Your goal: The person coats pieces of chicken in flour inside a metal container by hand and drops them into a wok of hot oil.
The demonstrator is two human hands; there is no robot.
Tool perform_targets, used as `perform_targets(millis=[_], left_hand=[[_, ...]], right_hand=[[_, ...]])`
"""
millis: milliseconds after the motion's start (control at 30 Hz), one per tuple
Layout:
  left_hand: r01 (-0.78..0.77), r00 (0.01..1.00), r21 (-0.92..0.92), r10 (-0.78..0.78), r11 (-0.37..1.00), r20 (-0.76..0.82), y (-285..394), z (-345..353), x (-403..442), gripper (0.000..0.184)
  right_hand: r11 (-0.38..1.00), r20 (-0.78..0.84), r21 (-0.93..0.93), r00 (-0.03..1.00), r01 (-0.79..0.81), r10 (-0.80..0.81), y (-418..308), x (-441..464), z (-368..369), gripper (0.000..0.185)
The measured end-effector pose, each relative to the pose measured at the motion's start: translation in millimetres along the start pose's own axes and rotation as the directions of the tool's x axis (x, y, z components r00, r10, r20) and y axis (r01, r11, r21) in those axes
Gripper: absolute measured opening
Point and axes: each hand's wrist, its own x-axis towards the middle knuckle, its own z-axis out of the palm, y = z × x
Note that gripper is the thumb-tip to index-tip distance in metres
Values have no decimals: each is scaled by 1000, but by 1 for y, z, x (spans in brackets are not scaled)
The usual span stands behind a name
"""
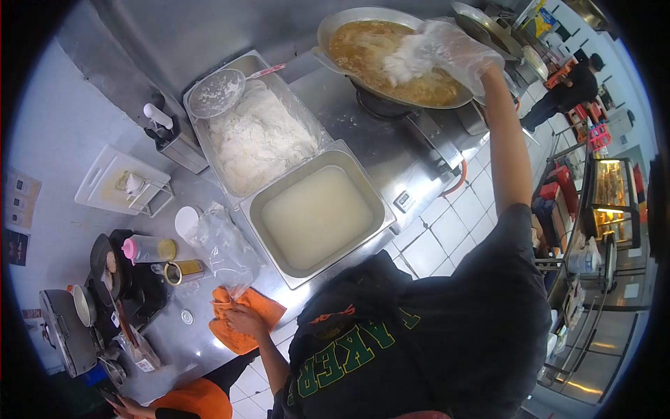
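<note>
My right hand (457, 56), in a clear plastic glove, reaches over a large wok (326, 26) of bubbling brown oil (363, 42). White flour cakes the glove's finger end, and a floury white mass (408, 64) shows there just above the oil. The fingers look closed, but what they hold is hidden. Down at the left, my bare left hand (248, 321) grips an orange cloth (234, 341) on the steel counter. A crumpled clear plastic bag (227, 248) lies against its fingertips. Between the hands stand a tray of flour (258, 136) and a steel pan of cloudy liquid (317, 216).
A sieve (218, 93) rests on the flour tray's corner. Bottles (148, 249), a jar (183, 272) and a black frying pan (112, 269) stand farther left. Another person in orange (192, 401) is at the lower left; a person in black (576, 87) stands far right.
</note>
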Motion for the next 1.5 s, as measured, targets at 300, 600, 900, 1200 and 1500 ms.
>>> perform_targets(millis=[300, 600, 900, 1200, 1500], left_hand=[[-6, 1000, -19, 5, 1000, -10, 3, -1, 0, 35], [-61, 995, -16, 60, 998, -85, 16, -11, 1, 28], [63, 997, 24, -62, 998, -34, 15, -6, 4, 26], [137, 990, -36, -136, 990, 23, 22, -11, 14, 23], [144, 989, -17, -143, 989, 46, 20, -7, 14, 23]], right_hand=[[774, 103, -551, 896, -311, 433, 195, 53, 61, 32], [664, -86, -642, 896, -384, 435, 123, 111, -12, 38], [779, 344, -447, 889, 439, -303, -168, 170, 109, 29], [859, 358, -323, 891, 397, -278, -159, 266, 458, 27], [830, 317, 60, 778, 554, -542, -84, 289, 471, 32]])
